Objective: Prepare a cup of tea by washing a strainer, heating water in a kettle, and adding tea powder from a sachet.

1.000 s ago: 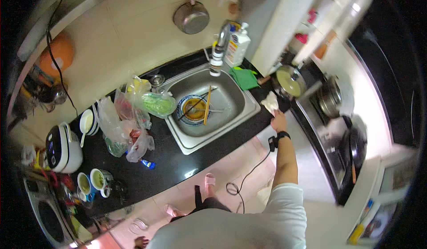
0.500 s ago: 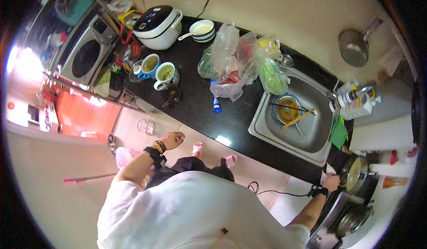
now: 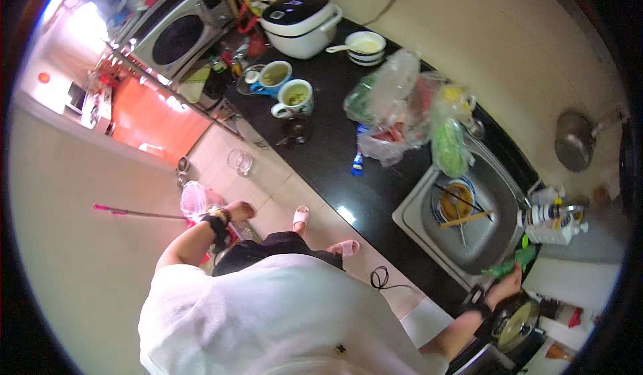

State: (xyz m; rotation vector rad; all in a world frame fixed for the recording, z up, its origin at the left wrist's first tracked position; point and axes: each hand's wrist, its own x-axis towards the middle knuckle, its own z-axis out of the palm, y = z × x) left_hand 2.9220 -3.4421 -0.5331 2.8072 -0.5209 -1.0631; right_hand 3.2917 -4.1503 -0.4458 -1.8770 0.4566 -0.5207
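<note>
Leaning over the black surface [image 3: 321, 167], the person has shifted the right grip [image 3: 504, 290] from beside the glass-lidded pan [image 3: 517, 325] to the green cloth [image 3: 509, 262]. The cloth looks soft and rumpled against the smooth, rounded metal sink [image 3: 492, 187]; the surface is hard and glossy. It lies right at the right grip's fingertips, by the sink's corner, though I can't tell whether they pinch it. The left grip [image 3: 240, 210] hangs blurred above the floor [image 3: 268, 181], its fingers unreadable.
</note>
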